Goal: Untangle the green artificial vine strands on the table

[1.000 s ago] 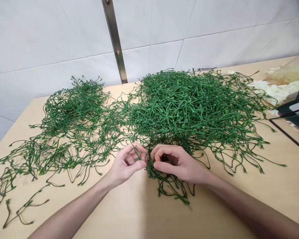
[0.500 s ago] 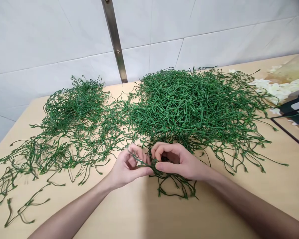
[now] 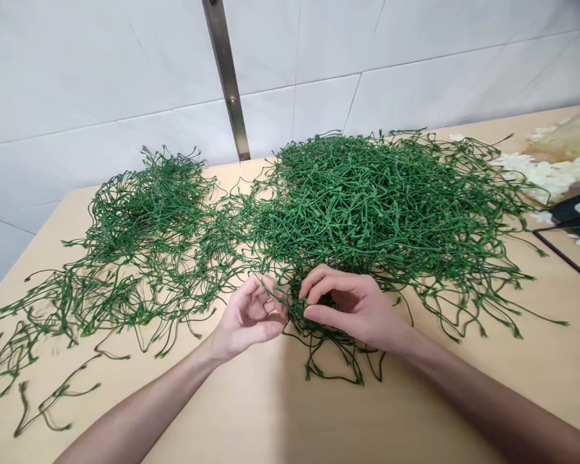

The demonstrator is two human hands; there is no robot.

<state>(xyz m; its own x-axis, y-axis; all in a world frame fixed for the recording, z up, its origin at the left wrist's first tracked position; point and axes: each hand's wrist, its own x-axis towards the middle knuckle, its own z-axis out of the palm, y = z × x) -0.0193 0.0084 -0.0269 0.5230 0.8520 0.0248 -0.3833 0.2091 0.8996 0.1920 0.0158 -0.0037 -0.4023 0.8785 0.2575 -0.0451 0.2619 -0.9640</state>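
In the head view, both hands meet at the near edge of the greenery, forearms low over the wooden table (image 3: 270,412). The left hand (image 3: 249,319) has its fingers curled in toward the thumb and appears to pinch one thin strand of the cluster of stems (image 3: 294,309) that sits between the two hands. The right hand (image 3: 352,309) presses thumb against bent forefinger on the same cluster from the other side, the remaining fingers arched above it. Fingertip pinches of this kind suit stems this thin and wiry, which a full fist would only crush together. Holding from both sides also holds the cluster apart from the mass behind.

The cluster is dark green, plastic-looking and knotted, with small nubs along each stem. Its loose ends trail out beneath the right hand onto bare table, toward the person. Just behind it, touching or nearly so, rises the large heap (image 3: 381,200) of the same stems, densely tangled. A flatter, smaller heap (image 3: 149,206) spreads to the left, joined to the large one by stray strands, and a few loose strands (image 3: 43,399) lie apart near the left corner.

At the far right lie pale white petals (image 3: 546,174) and a dark frame (image 3: 570,219), partly cut off. A metal strip (image 3: 227,71) runs down the white tiled wall (image 3: 77,64).
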